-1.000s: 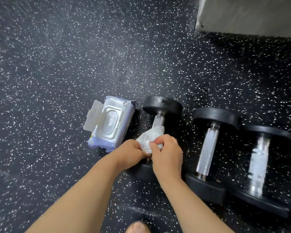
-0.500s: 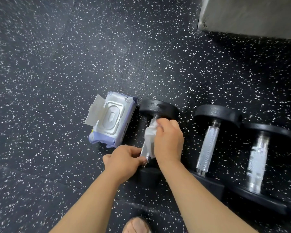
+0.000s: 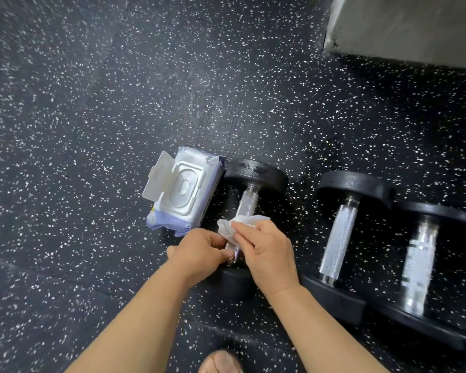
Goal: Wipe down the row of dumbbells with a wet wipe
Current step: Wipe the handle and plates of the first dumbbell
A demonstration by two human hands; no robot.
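The right hand [image 3: 264, 254] is pinching the wet wipe [image 3: 240, 224] around the handle [image 3: 247, 203] of the leftmost dumbbell [image 3: 256, 175] on the floor [image 3: 92, 130], having slid back from the far head toward the near end. The left hand [image 3: 199, 251] is gripping that handle with curled fingers [image 3: 215, 239] beside the near head. Strokes are covering this handle; the middle dumbbell [image 3: 338, 232] and rightmost dumbbell [image 3: 420, 267] are probably waiting

Left hand [image 3: 199, 251] curls round the dumbbell handle [image 3: 248, 203]; right hand [image 3: 267, 254], just beside it, pinches the wet wipe [image 3: 228, 228].
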